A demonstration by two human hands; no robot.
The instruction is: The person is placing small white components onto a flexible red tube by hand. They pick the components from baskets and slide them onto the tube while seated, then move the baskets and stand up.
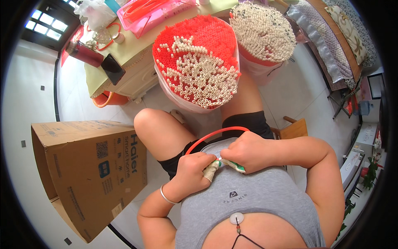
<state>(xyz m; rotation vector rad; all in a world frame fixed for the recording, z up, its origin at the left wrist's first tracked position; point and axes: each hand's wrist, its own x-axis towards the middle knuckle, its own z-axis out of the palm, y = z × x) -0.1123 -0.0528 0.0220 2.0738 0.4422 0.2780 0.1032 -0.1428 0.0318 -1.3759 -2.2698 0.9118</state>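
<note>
Left hand (192,169): clenched on the red tube (216,133), thumb wrapped.
Right hand (245,152): clenched on the tube's other side.
Red tube: arched between both fists, before the grey shirt (257,182).
Join: the step in hand, I judged; next called for steady, aligned pressure.
Cardboard box (70,178): I saw dark lettering (133,157), a square code (102,150).
Grey shirt: small emblem (233,194), curved print (234,200) beneath.

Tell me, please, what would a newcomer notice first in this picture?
The eye falls first on the large bundle of red tubes, partly white-tipped, at top centre, with a whiter bundle to its right. Next comes the bent red tube arching between the left hand and right hand, near the middle. A large cardboard box sits at left.
</note>
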